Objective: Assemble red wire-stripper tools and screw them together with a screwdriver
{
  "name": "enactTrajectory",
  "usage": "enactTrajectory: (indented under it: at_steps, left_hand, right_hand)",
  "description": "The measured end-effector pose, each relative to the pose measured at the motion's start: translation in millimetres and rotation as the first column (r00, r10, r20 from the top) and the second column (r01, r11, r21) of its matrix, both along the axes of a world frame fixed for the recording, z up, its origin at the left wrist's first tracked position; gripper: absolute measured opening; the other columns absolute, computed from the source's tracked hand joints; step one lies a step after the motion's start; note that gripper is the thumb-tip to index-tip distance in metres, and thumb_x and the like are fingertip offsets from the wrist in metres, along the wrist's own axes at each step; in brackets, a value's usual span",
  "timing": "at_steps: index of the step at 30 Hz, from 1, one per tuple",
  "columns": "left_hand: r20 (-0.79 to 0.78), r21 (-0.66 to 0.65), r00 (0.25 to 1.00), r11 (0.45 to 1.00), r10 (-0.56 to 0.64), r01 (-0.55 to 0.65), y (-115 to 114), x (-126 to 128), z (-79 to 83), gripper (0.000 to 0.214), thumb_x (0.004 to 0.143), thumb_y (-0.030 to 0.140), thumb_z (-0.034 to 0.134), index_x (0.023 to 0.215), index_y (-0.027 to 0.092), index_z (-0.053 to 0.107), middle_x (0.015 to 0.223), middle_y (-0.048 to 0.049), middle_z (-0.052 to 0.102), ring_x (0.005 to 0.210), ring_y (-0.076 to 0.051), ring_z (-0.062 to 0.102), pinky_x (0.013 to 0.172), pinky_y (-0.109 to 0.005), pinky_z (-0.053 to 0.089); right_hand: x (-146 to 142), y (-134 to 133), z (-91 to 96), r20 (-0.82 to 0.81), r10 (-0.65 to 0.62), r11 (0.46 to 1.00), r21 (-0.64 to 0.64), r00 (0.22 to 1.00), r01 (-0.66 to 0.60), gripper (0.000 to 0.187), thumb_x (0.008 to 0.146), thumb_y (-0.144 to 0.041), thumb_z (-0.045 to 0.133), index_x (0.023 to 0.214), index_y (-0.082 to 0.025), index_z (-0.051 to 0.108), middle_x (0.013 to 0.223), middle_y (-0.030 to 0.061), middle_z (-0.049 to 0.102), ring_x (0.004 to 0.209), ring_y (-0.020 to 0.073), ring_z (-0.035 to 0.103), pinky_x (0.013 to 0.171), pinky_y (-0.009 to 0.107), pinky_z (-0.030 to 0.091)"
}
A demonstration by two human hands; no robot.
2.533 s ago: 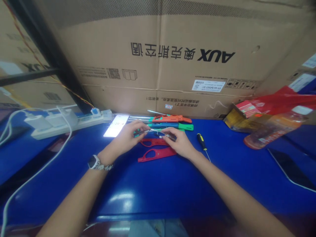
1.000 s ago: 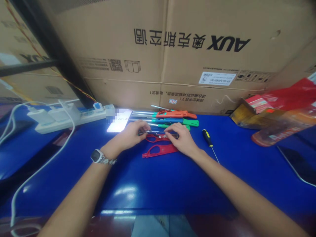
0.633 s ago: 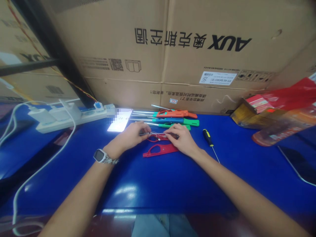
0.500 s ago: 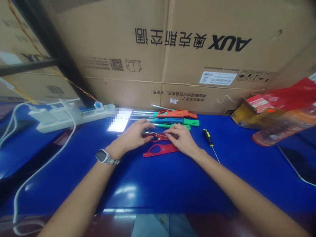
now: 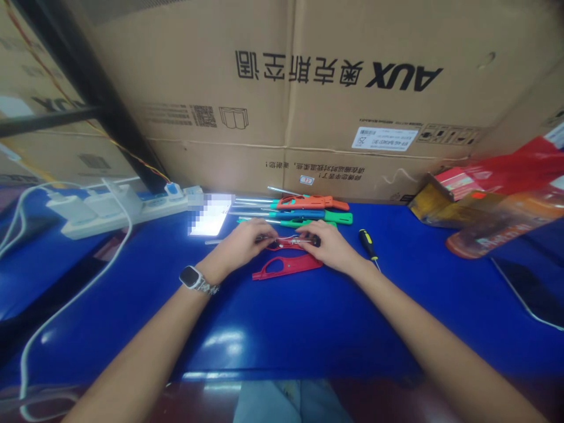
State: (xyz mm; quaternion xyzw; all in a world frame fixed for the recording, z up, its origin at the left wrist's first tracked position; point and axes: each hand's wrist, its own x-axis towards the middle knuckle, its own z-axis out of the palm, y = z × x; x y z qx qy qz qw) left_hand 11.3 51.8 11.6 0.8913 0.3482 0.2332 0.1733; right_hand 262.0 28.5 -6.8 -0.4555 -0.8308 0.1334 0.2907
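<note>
My left hand [image 5: 247, 244] and my right hand [image 5: 328, 247] meet over a red plastic shell half [image 5: 286, 242] on the blue table [image 5: 282, 329]. Both hands pinch a slim dark part with thin wires [image 5: 291, 238] that lies along this shell. A second red shell half [image 5: 286, 267] lies flat just in front of them. Behind the hands lie several long-nozzle lighters with orange [image 5: 311, 204], blue and green [image 5: 337, 218] handles. A small screwdriver with a black and yellow handle [image 5: 366, 243] lies to the right of my right hand.
A lit phone [image 5: 210, 215] lies behind my left hand. A white power strip with chargers [image 5: 110, 211] and cables sits at the back left. Large cardboard boxes [image 5: 308, 100] wall the back. Red and orange packaging [image 5: 493, 217] and a dark tablet [image 5: 529, 291] lie at the right.
Both hands have lowered the wired part onto the rear red shell half and stay pinched on it. The view has shifted slightly.
</note>
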Motion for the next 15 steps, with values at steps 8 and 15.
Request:
enactTrajectory:
  at_steps: [8,15]
  left_hand:
    - [0.047,-0.05,0.999,0.998,-0.022,0.025,4.0,-3.4,-2.4,0.013,0.093,0.02,0.056,0.093,0.019,0.069,0.094,-0.0051,0.067,0.084,-0.017,0.062,0.077,-0.032,0.05]
    - [0.084,-0.1,0.995,0.993,-0.057,0.066,4.5,-5.4,-2.8,0.015,0.094,0.021,0.055,0.094,0.018,0.07,0.094,-0.0059,0.07,0.084,-0.017,0.066,0.079,-0.032,0.051]
  right_hand:
    - [1.5,0.7,-0.5,-0.038,0.02,1.0,0.015,0.999,-0.02,0.016,0.087,-0.017,0.068,0.101,-0.022,0.074,0.092,0.0049,0.074,0.087,0.0205,0.063,0.08,0.038,0.051]
    - [0.8,0.7,2.6,-0.083,0.03,0.999,0.041,0.996,-0.027,0.014,0.09,-0.023,0.067,0.099,-0.024,0.077,0.093,0.0048,0.076,0.085,0.0203,0.067,0.079,0.038,0.053]
